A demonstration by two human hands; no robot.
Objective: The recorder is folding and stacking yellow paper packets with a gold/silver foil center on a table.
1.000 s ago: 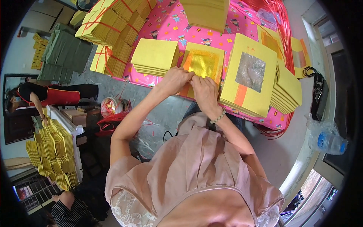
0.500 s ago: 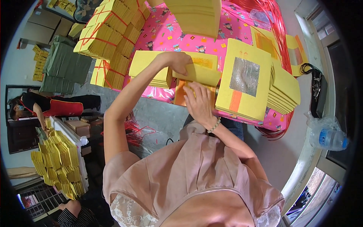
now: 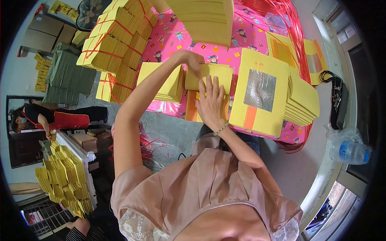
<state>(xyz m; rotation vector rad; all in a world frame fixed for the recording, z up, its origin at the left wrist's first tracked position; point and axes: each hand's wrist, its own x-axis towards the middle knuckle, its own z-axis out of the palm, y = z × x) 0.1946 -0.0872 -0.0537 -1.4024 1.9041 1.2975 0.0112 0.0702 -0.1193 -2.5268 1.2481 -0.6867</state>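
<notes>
A folded yellow paper sheet lies in front of me on the table's near edge, its upper flap turned down. My left hand bends over its far left corner, fingers curled down and closed on the paper. Flat on the flap's lower edge rests my right hand, open, fingers spread, with a beaded bracelet at the wrist. Below the flap, another yellow sheet with an orange strip shows in part. A pile of folded yellow paper sits left of the hands. To their right lies a stack of yellow sheets with a silvery window.
Red-tied yellow bundles rise at the table's left. A yellow stack stands at the far side; another fans out right. Red cords hang over the pink tablecloth. Plastic bottle at right; a person works left.
The raised flap of the yellow sheet has come down flat. My right hand has moved onto it with fingers spread; my left hand stays near its far left corner.
</notes>
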